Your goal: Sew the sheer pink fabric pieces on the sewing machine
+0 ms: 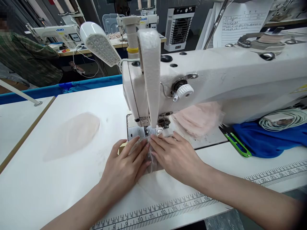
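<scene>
A white sewing machine (211,70) stands over the table, its needle area just beyond my fingertips. My left hand (128,159) lies palm down with fingers apart on thin sheer fabric (153,163) in front of the presser foot. On the other side, my right hand (176,153) rests flat on the same fabric, fingers spread and pointing at the foot. A sheer pale piece (74,134) lies flat on the table to the left. Behind the needle, under the machine arm, sits a pile of pale pink sheer pieces (199,118).
Green thread snips (238,145) lie beside blue cloth (271,137) and a coiled pale cord (284,119) at the right. A printed ruler (163,210) runs along the front edge. Further back are other sewing machines (57,33) and a person in a checked shirt (28,57).
</scene>
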{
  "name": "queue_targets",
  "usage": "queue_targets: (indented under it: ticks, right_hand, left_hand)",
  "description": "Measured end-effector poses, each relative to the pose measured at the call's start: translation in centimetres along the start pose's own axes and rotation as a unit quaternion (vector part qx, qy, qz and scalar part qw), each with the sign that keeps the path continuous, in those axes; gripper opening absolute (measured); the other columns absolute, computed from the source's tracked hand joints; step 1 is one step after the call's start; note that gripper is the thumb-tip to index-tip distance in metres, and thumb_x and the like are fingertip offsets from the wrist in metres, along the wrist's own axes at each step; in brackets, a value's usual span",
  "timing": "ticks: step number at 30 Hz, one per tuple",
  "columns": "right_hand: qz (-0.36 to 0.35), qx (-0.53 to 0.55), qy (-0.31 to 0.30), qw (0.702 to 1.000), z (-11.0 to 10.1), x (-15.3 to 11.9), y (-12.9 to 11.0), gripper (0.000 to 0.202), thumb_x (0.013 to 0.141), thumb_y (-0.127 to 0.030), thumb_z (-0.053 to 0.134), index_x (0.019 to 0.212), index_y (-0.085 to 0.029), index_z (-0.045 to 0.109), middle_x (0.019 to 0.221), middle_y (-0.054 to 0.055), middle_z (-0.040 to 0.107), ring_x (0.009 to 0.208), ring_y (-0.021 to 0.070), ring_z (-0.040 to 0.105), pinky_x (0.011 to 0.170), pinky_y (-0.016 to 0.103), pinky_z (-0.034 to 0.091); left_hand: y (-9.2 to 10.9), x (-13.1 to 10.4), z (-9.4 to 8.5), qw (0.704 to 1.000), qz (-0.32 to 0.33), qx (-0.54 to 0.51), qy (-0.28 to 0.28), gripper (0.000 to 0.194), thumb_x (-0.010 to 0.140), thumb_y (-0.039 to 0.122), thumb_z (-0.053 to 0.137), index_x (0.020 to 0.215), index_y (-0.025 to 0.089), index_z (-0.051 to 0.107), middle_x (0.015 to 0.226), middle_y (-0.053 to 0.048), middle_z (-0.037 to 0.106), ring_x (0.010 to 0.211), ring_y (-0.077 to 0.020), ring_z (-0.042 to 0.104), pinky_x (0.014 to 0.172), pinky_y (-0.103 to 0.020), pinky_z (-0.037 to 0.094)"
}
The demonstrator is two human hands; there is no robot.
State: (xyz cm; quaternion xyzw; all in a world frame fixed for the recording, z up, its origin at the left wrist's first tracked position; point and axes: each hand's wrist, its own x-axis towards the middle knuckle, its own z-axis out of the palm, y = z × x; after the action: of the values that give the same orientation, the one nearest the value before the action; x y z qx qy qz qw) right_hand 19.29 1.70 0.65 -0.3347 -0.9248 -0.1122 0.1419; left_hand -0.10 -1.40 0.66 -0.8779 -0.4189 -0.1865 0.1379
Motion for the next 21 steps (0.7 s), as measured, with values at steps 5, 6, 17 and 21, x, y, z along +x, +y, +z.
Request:
queue_targets:
  ticks: [5, 6, 17, 21]
  right_hand:
    - [0.012, -0.007, 0.000, 1.000, 0.48, 0.11, 0.24, 0.035, 0.100, -0.024, 0.036, 0.115, -0.008, 0.063, 0.117, 0.014, 0.066, 0.099, 0.0247, 0.059, 0.083, 0.040, 0.042]
    - [0.015, -0.008, 0.000, 1.000, 0.61, 0.15, 0.33, 0.034, 0.100, -0.024, 0.036, 0.114, -0.009, 0.063, 0.117, 0.013, 0.066, 0.099, 0.0245, 0.059, 0.085, 0.039, 0.041]
    - [0.011, -0.013, -0.014, 1.000, 0.82, 0.69, 0.91, 0.032, 0.098, -0.021, 0.037, 0.104, -0.010, 0.067, 0.112, 0.012, 0.068, 0.099, 0.0253, 0.059, 0.092, 0.040, 0.037]
    - [0.010, -0.015, -0.017, 1.000, 0.70, 0.74, 0.91, 0.031, 0.098, -0.021, 0.039, 0.104, -0.010, 0.067, 0.112, 0.012, 0.068, 0.104, 0.0260, 0.058, 0.096, 0.042, 0.036]
  left_hand:
    - [0.16, -0.11, -0.09, 1.000, -0.011, 0.006, -0.007, 0.040, 0.096, 0.039, 0.044, 0.127, 0.017, 0.057, 0.123, -0.010, 0.065, 0.118, -0.0273, 0.056, 0.098, -0.043, 0.033]
    - [0.14, -0.06, -0.03, 1.000, -0.014, 0.009, -0.006, 0.041, 0.097, 0.039, 0.043, 0.128, 0.017, 0.057, 0.122, -0.010, 0.065, 0.118, -0.0273, 0.056, 0.098, -0.043, 0.033]
    - [-0.07, 0.26, 0.39, 0.999, -0.031, 0.008, -0.026, 0.044, 0.097, 0.041, 0.040, 0.131, 0.017, 0.054, 0.126, -0.010, 0.063, 0.122, -0.0276, 0.053, 0.098, -0.044, 0.032]
    - [0.01, 0.21, 0.48, 0.999, -0.033, 0.010, -0.020, 0.043, 0.097, 0.040, 0.042, 0.131, 0.016, 0.054, 0.126, -0.011, 0.062, 0.121, -0.0279, 0.053, 0.098, -0.044, 0.032]
